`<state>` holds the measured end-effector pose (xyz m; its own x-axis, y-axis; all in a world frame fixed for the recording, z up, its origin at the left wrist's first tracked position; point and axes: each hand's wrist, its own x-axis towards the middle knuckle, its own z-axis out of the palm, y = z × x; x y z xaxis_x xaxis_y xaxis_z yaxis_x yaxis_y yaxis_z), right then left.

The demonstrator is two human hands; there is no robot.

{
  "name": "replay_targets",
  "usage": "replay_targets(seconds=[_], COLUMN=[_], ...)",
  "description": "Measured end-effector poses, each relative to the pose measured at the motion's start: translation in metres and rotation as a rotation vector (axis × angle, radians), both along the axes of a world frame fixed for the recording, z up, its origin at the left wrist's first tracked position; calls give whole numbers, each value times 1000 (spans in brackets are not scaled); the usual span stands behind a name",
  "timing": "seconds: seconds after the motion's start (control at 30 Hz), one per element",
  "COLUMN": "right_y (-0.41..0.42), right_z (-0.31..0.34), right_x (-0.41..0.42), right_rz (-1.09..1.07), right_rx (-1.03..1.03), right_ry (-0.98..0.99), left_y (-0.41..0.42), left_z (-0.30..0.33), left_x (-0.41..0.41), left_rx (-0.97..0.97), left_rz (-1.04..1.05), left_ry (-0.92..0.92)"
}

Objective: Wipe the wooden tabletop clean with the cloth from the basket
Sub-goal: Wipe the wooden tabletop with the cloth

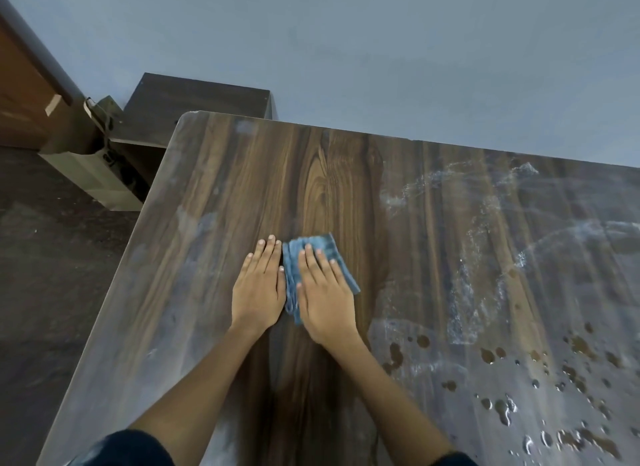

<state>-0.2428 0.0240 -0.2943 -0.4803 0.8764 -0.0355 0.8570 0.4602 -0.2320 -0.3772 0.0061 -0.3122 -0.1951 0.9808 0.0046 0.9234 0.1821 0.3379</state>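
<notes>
A folded blue cloth [318,249] lies near the middle of the wooden tabletop [329,174]. My right hand [323,292] presses flat on the cloth with straight fingers and covers most of it. My left hand [259,289] rests flat on the bare wood just left of the cloth, its edge touching the fabric. The strip of wood around and behind my hands is dark and free of smears. White smears [485,243] and water drops [540,389] cover the right part of the tabletop. No basket is in view.
Grey dusty streaks [166,292] run along the table's left side. A dark cabinet [194,105] stands beyond the far left corner, with a paper bag [90,167] beside it on the dark floor. A blue-grey wall [381,49] rises behind the table.
</notes>
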Motion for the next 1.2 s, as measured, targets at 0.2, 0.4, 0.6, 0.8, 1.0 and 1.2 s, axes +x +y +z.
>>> replay_targets(seconds=[0.2, 0.4, 0.6, 0.8, 1.0, 1.2], right_y=[-48, 12, 4, -74, -101, -51], right_z=[3, 0, 3, -1, 1, -2], right_x=[65, 48, 18, 36, 82, 72], right_rz=[2, -246, -235, 36, 2, -274], right_rx=[2, 17, -23, -9, 1, 16], right_ry=[-40, -71, -102, -61, -93, -105], left_y=[-23, -36, -49, -51, -55, -71], left_z=[1, 3, 3, 5, 5, 5], left_x=[2, 3, 5, 6, 7, 7], left_rx=[11, -8, -17, -9, -4, -4], left_rz=[-1, 1, 3, 9, 10, 7], left_ry=[-10, 2, 5, -5, -15, -18])
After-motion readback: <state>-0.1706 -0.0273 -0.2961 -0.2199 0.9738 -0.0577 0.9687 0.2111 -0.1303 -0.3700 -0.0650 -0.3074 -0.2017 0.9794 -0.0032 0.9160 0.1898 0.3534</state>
